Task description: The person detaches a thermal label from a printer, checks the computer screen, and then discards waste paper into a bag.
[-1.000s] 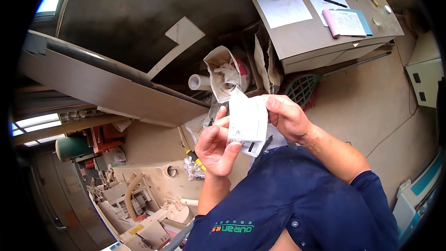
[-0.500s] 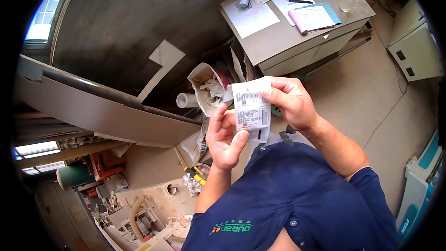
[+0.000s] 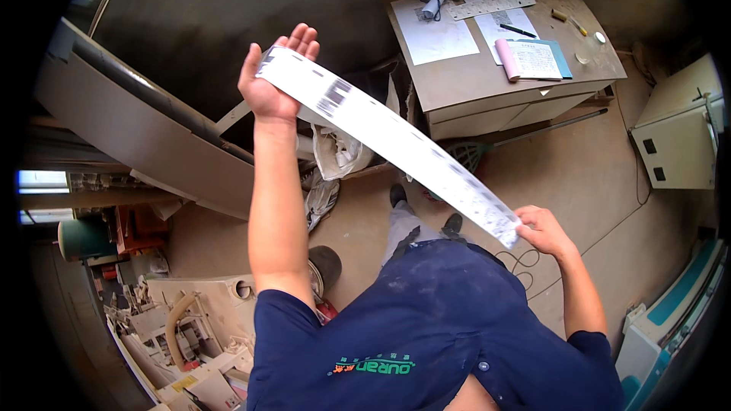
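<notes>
A long white strip of printed labels [image 3: 396, 141] stretches slantwise between my two hands, from upper left to lower right. My left hand [image 3: 274, 95] is raised with its palm up and fingers stretched out. The strip's upper end lies across that palm, between thumb and fingers. A little more white paper shows under the strip near the wrist. At the lower right end, my right hand [image 3: 544, 230] pinches the strip between thumb and fingers. Black print shows along the strip, partly smeared by motion.
A desk [image 3: 449, 95] at the far right bears papers, a pen [image 3: 518, 30] and a receipt pad [image 3: 537, 59]. Beneath the strip stands a bin with a white liner [image 3: 335, 156]. A dusty machine [image 3: 183, 327] is at lower left, a pale cabinet [image 3: 678, 137] at right.
The labels were a folded bundle held between both hands; now they are drawn out into a long strip. My left hand has moved up and left, my right hand down and right.
</notes>
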Motion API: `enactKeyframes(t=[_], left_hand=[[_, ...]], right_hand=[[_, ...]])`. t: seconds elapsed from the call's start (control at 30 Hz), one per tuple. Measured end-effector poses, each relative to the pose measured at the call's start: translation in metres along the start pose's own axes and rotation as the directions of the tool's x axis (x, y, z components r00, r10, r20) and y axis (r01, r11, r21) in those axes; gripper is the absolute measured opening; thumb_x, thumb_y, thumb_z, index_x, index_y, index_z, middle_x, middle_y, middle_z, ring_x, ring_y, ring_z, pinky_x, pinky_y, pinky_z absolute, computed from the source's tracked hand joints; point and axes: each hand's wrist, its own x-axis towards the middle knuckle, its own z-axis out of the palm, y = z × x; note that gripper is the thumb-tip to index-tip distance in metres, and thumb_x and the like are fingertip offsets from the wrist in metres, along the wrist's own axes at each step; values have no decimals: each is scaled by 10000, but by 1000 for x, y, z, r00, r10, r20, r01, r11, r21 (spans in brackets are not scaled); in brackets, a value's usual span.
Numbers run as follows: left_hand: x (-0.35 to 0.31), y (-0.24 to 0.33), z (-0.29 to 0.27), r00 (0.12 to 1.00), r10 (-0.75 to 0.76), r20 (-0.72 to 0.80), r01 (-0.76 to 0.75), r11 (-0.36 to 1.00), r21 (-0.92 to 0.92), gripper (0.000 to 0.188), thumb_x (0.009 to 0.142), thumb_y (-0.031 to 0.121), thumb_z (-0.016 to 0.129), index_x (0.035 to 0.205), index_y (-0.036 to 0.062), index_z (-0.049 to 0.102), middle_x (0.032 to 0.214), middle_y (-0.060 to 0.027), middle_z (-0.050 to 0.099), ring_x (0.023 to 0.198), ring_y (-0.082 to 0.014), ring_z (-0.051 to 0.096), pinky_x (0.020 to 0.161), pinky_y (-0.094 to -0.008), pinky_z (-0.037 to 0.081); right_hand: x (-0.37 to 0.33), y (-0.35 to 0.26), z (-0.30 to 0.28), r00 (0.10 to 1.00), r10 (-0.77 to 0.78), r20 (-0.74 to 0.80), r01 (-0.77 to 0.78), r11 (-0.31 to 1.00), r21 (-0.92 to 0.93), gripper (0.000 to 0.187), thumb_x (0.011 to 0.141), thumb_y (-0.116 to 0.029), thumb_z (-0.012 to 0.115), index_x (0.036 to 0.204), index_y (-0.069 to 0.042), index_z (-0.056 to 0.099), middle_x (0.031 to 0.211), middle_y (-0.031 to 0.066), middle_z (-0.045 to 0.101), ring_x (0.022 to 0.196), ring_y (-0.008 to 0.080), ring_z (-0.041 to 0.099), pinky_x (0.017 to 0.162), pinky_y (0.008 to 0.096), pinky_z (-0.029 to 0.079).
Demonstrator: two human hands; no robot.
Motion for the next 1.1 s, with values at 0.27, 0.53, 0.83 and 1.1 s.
enactKeyframes(t=[0.27,0.53,0.83,1.1], left_hand=[[27,62,-11,996,42,84,-47,997,66,515,885,217,456,1228,-160,379,1279,-289,453,1212,-396,444,1051,-458,363],[-2,-32,44,990,-110,93,79,956,284,426,914,172,347,1193,-103,516,1107,-198,606,1002,-289,584,934,-373,445],[-72,-116,82,903,-312,295,255,943,214,522,898,289,438,1250,-96,472,1243,-214,541,1189,-317,502,1038,-413,361],[-36,-48,77,980,-130,154,106,982,158,452,960,277,397,1203,-92,494,1216,-212,556,1144,-303,535,983,-398,428]], right_hand=[[-216,291,4,537,827,-168,-757,384,-529,272,671,-163,557,853,-4,684,910,242,643,922,370,626,820,411,501],[-61,191,-19,772,374,-513,-424,905,21,556,717,-30,521,1273,-24,504,1298,192,506,1246,300,450,1049,358,343],[130,-149,-5,914,-273,-299,384,818,428,356,798,-241,673,1056,-3,614,982,89,638,931,153,567,855,295,438],[70,-79,13,992,-120,-49,124,776,619,137,832,-91,656,901,26,641,817,-4,622,739,43,538,675,216,458]])
